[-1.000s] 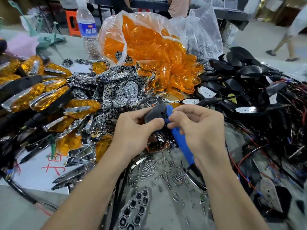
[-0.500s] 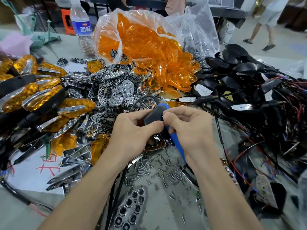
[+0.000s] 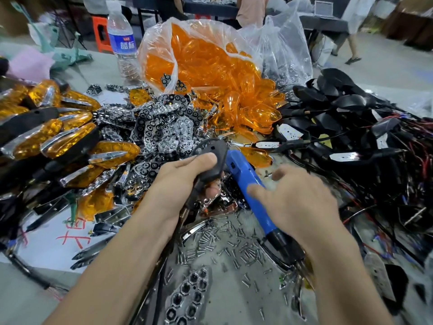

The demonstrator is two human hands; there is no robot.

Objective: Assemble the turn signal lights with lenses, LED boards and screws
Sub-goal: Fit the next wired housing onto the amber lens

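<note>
My left hand [image 3: 180, 181] grips a black turn signal housing [image 3: 214, 158] just above the table's middle, thumb on top. A blue electric screwdriver [image 3: 248, 184] lies on the table beside it, tip toward the housing. My right hand [image 3: 293, 202] hovers over the screwdriver's handle with fingers spread and blurred, holding nothing. Loose silver screws [image 3: 220, 245] are scattered below both hands. Orange lenses [image 3: 210, 66] spill from a clear bag behind. Chrome reflector boards [image 3: 164, 127] are heaped at centre left.
Finished amber lights [image 3: 46, 127] are piled at left. Black housings with red and black wires [image 3: 351, 127] fill the right side. A water bottle [image 3: 121, 41] stands at the back. A chrome reflector [image 3: 187, 299] lies near the front edge. People walk behind the table.
My right hand has let go of the housing and moved right and down, over the blue screwdriver. The left hand keeps its hold on the housing.
</note>
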